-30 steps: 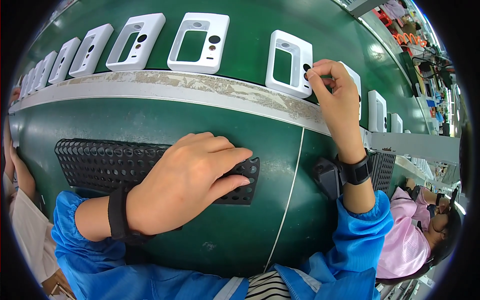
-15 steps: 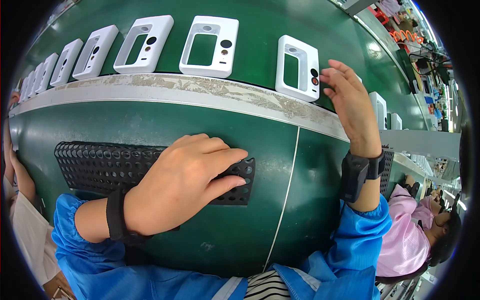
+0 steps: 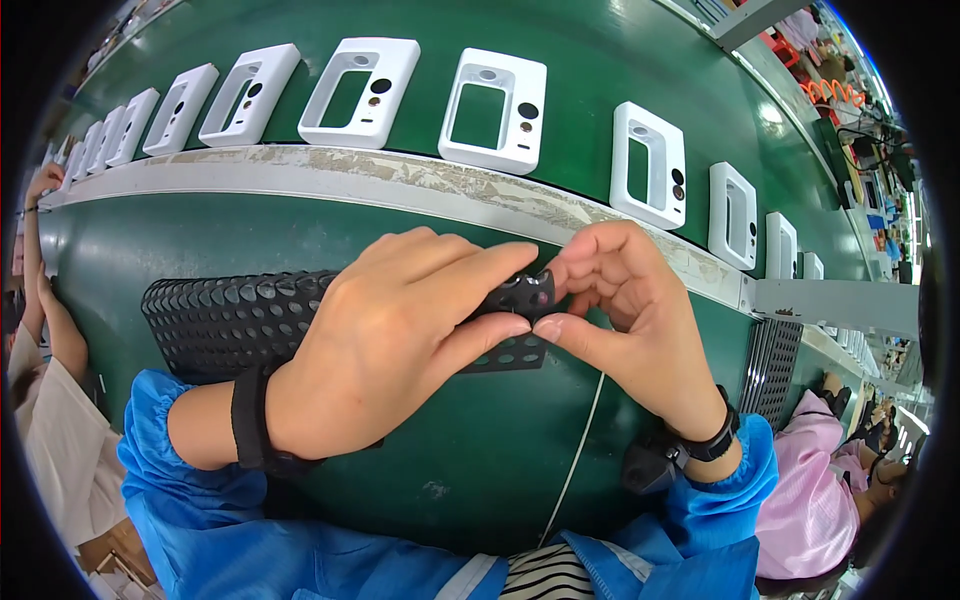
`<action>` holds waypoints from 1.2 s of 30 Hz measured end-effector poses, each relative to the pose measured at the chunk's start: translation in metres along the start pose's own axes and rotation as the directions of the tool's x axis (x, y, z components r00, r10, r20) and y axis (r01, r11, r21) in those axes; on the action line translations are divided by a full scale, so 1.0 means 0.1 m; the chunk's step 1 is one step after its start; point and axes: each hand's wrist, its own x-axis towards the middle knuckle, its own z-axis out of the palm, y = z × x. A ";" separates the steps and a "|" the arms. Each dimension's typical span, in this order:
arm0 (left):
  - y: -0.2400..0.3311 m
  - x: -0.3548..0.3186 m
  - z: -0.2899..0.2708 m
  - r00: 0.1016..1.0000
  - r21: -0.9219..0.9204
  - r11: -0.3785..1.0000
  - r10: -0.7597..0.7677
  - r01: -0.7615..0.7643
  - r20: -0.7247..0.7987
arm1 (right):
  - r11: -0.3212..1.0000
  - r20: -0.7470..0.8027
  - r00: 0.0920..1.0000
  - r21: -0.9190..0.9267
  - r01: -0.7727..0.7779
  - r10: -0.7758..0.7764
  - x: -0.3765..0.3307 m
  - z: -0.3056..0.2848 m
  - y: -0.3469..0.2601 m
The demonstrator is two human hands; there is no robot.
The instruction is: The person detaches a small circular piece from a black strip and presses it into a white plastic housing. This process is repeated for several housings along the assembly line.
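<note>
My left hand (image 3: pixel 390 325) is over the right part of a black perforated sheet (image 3: pixel 230 320), hiding some of it. Between its thumb and forefinger it pinches a small glossy black piece (image 3: pixel 530 293); a dark reddish round spot shows on the piece's end. My right hand (image 3: pixel 630 310) meets it from the right, with its thumb tip against the left thumb and its fingers curled at the piece's right side. Whether the right fingers grip the piece is hard to make out. Just beyond the hands, a white housing (image 3: pixel 622 165) with a rectangular opening stands on the green belt.
Several more white housings, such as one nearby (image 3: pixel 452 110), line the belt behind a worn pale rail (image 3: pixel 400 180). A grey metal bar (image 3: pixel 840 300) and stacked black perforated sheets (image 3: pixel 772 370) are at right. Other people sit at left and right.
My right hand has left the white housing and come down to my left hand. The small black piece now shows between them. The housings have shifted right in the picture.
</note>
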 end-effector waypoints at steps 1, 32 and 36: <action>0.01 0.00 -0.01 1.000 0.016 1.000 0.001 0.000 -0.023 | 1.000 -0.003 1.000 0.002 -0.012 0.012 -0.01 0.00 0.01; 0.08 -0.06 0.05 0.976 0.303 0.944 0.175 -0.130 -0.126 | 0.842 -0.070 0.931 -0.454 0.289 -0.358 -0.05 0.04 -0.01; 0.05 -0.07 -0.04 0.988 0.245 0.961 0.146 -0.129 -0.053 | 0.821 -0.012 0.927 -0.467 0.327 -0.376 -0.04 0.03 -0.01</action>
